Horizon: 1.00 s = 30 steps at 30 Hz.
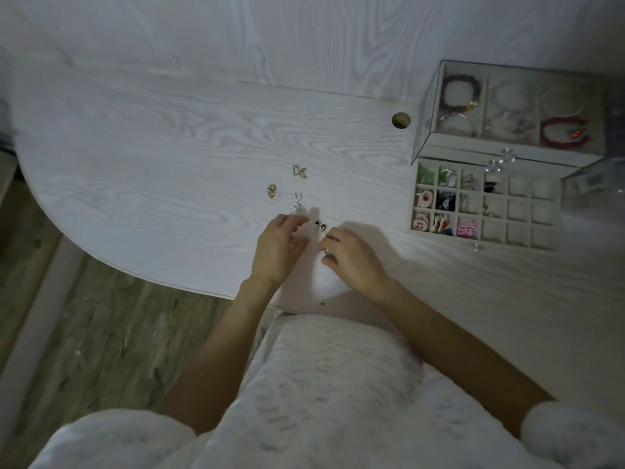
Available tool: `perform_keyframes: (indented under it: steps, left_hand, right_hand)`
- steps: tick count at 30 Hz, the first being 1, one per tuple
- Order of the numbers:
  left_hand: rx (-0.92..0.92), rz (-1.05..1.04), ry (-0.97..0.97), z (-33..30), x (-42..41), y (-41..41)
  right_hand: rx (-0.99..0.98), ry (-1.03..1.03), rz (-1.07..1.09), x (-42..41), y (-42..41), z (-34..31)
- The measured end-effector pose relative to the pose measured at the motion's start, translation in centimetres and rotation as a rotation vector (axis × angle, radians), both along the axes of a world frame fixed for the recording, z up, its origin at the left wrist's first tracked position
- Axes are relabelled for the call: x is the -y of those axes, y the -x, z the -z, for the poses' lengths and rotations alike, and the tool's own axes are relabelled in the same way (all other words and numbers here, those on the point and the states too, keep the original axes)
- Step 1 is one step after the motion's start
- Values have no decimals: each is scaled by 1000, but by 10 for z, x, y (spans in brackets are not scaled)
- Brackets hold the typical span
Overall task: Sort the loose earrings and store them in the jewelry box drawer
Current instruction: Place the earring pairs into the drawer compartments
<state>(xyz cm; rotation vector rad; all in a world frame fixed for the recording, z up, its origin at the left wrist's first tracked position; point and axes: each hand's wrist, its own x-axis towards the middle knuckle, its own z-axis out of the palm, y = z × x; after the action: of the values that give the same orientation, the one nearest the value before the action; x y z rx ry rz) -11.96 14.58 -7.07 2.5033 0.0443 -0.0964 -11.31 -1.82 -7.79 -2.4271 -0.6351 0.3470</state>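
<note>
Loose earrings lie on the white wood-grain table: a gold pair [300, 171], another gold pair [272, 191], a silver pair [297, 202] and small dark studs [320, 225]. My left hand [279, 249] hovers beside the studs with fingers loosely curled, holding nothing that I can see. My right hand [351, 257] curls its fingers round a small silver earring [327, 252]. At the right stands the jewelry box [426, 143] with its drawer [487, 243] pulled out; several drawer cells hold colourful earrings, the right-hand cells look bare.
The glass top of the box shows bracelets, one purple [461, 93] and one red [563, 132]. A round cable hole [401, 120] is in the table left of the box. A clear container [595, 187] stands at the far right. The table's curved edge [169, 280] runs near my body.
</note>
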Motion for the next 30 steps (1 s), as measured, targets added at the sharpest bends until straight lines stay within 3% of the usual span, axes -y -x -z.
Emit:
perform_keyframes:
  steps: [10, 21, 30]
  left_hand:
    - [-21, 210, -63, 9, 19, -29]
    - [-86, 162, -13, 5, 29, -27]
    - [-137, 185, -13, 3, 52, -22]
  right_hand:
    - [42, 2, 203, 22, -2, -2]
    - [91, 83, 110, 33, 0, -1]
    - [157, 14, 202, 62, 11, 0]
